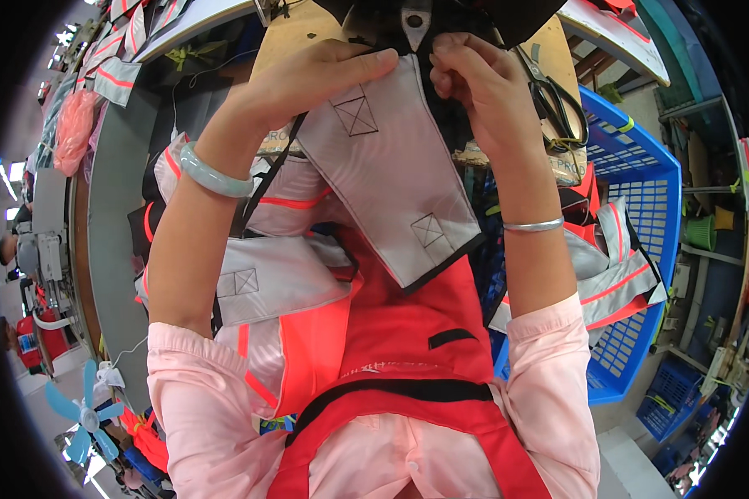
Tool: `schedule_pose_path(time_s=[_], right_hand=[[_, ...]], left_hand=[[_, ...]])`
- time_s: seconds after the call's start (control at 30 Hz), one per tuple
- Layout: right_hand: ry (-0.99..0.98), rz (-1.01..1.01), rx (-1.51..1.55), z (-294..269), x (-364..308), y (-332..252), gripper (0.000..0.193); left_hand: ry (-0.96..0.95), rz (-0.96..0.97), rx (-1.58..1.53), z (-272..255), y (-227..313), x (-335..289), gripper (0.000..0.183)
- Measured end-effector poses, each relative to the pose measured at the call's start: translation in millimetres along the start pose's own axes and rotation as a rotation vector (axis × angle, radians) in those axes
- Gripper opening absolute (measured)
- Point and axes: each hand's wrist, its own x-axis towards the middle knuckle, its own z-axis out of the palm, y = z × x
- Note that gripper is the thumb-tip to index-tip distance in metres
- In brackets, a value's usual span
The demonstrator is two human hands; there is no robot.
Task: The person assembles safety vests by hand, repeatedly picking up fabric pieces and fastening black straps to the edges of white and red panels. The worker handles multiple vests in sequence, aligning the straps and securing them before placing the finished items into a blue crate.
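A silver-grey fabric piece (391, 158) with black edging and two stitched crossed squares hangs slantwise in front of me. My left hand (329, 79) grips its upper edge, the thumb lying on top and the fingers hidden beneath. Just right of the fabric's top corner, my right hand (478, 83) is closed with its fingertips pinched together; whatever lies between them is too small to make out. Between the two hands a pointed metal plate (414, 29) shows against a dark machine body (466, 12). Black-handled scissors (562, 112) lie by my right wrist.
Grey and neon-red fabric pieces (283, 279) pile up below my left forearm. To the right stands a blue plastic basket (637, 183) with more striped pieces (616, 274) over its side. The wooden worktop (295, 33) runs under the machine. A blue fan (87, 416) is at lower left.
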Motion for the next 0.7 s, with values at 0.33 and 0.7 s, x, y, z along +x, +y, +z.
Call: schedule_pose_path(time_s=[0.33,0.7], right_hand=[[0.019,-0.739,-1.092,-8,-50,-32,0.010],[-0.512,-0.785,-1.519,72,-106,35,0.018]], left_hand=[[-0.147,0.048,0.289,13,8,-20,0.049],[-0.465,0.076,0.308,58,24,-26,0.051]])
